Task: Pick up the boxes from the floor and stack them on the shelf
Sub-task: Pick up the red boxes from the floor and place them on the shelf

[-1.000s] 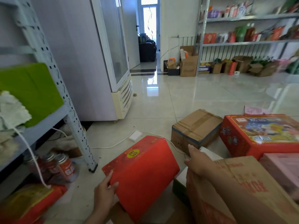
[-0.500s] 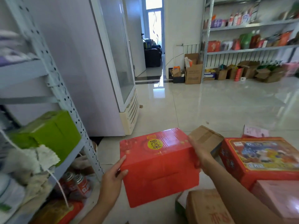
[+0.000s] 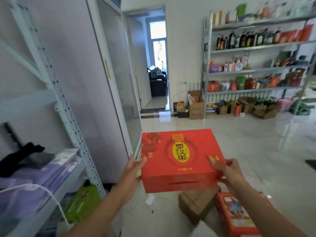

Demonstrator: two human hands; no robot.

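A red box (image 3: 181, 159) with a yellow oval label is held up in the air in front of me, well above the floor. My left hand (image 3: 133, 170) grips its left side, thumb on top. My right hand (image 3: 227, 170) grips its right front corner, fingers curled over the top. The grey metal shelf (image 3: 68, 175) stands at the left, its perforated upright close to the box. Below on the floor lie a brown cardboard box (image 3: 196, 204) and a red printed box (image 3: 237, 216).
Folded purple cloth (image 3: 34, 178) and a black item lie on the left shelf, a green box (image 3: 83, 200) sits on the tier below. A tall white cabinet (image 3: 95, 93) stands behind the shelf. Stocked shelving (image 3: 256, 71) with cartons beneath lines the far wall.
Both hands have lifted the red box from floor level to chest height and turned its labelled top towards me. My view has risen from the floor boxes to the room.
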